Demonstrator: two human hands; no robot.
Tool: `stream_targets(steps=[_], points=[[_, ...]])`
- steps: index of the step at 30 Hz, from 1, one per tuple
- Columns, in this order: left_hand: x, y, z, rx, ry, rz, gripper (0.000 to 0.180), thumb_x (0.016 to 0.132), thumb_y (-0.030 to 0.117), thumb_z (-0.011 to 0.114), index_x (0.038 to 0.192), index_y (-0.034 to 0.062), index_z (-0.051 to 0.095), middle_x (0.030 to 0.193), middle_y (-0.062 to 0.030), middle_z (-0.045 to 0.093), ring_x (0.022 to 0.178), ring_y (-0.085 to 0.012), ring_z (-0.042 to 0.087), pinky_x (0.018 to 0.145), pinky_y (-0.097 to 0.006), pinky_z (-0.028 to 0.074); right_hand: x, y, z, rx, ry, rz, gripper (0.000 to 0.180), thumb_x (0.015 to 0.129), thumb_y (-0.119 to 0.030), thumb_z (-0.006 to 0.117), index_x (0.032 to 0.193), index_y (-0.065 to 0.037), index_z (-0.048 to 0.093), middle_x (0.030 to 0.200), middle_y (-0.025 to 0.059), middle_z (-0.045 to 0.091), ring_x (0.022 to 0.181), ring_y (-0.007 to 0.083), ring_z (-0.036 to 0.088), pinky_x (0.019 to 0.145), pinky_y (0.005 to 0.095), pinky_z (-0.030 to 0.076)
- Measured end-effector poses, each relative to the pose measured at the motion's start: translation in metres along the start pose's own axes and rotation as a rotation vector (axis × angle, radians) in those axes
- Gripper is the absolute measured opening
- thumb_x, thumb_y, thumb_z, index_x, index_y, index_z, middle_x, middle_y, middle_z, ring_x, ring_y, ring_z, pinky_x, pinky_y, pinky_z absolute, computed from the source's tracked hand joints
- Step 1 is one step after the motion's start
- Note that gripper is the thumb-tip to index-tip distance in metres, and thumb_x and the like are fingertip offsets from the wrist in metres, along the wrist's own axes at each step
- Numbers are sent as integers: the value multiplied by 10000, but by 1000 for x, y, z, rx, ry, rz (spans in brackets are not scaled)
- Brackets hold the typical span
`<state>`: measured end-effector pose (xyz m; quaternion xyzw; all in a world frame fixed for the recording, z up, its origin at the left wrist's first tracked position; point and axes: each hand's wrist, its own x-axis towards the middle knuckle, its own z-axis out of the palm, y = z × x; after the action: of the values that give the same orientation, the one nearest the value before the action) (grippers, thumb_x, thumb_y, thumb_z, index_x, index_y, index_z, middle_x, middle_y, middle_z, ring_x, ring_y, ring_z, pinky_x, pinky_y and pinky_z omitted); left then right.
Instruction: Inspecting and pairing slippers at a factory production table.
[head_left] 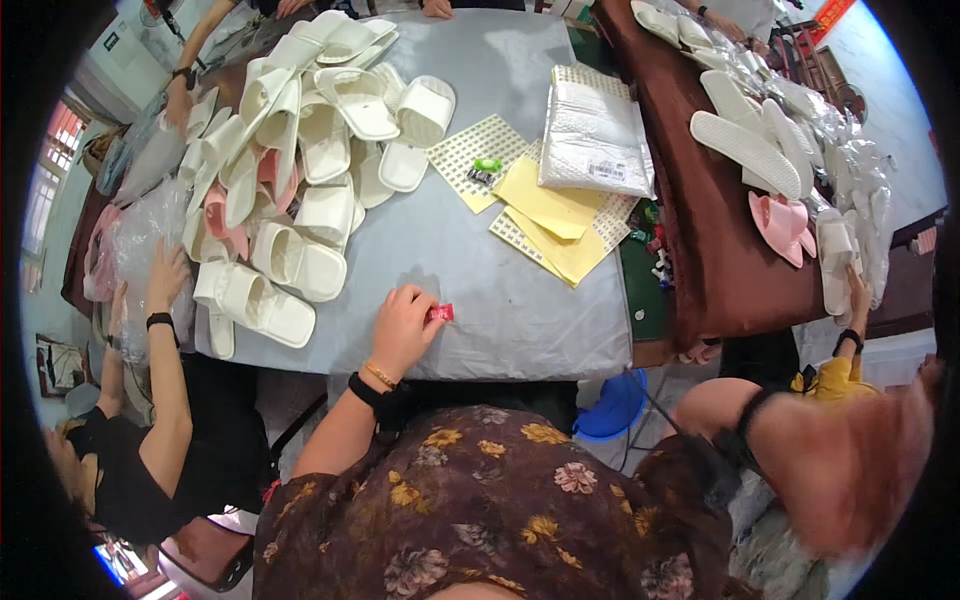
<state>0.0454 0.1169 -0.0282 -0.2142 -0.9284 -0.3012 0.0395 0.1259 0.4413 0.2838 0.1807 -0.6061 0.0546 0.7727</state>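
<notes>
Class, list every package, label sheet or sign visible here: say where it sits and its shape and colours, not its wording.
Sealed plastic bag: table's far right, rectangular, white-grey, small white label.
Sticker sheets: beside the bag, square, white dots on yellow.
Yellow backing sheets: in front of the bag, plain, overlapping.
Small red packet: at left hand fingertips, near edge.
Red sign: top right corner, slanted.
Right hand: blurred, off the table.

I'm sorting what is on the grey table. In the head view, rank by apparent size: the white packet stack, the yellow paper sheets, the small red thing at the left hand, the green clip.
1. White packet stack and yellow paper sheets: look about alike, so no ranking between them.
2. Small red thing at the left hand and green clip: both tiny, too close to call.
</notes>
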Motion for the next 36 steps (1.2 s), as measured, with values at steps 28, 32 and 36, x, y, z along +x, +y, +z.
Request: stream_targets(steps=[28, 32, 36], points=[[36, 19, -1, -435, -9, -204, 214, 807, 190, 750, 918, 33, 655, 917, -90, 626, 797, -245, 605, 730, -354, 497, -335, -12, 49, 146, -1730, 522, 630, 867, -346, 657, 1414, -106, 459, 1499, 226, 379, 1418, 390, 315, 1140, 545, 268], [55, 26, 5, -391, -86, -198, 243, 811, 233, 745, 925, 38, 657, 956, -107, 625, 909, -279, 616, 796, -386, 493, -333, -25, 41, 293, -1715, 552, 598, 879, -325, 647, 1414, -128, 465, 1522, 197, 366, 1435, 378, 296, 1161, 532, 235], [96, 6, 30, -183, 124, 182, 264, 808, 269, 740, 905, 38, 659, 1017, -151, 617, 1003, -325, 584, 847, -431, 480, -327, -19, 43, 330, -1711, 554, 575, 876, -293, 652, 1403, -137, 483, 1527, 179, 368, 1438, 375, 293, 1166, 530, 235]])
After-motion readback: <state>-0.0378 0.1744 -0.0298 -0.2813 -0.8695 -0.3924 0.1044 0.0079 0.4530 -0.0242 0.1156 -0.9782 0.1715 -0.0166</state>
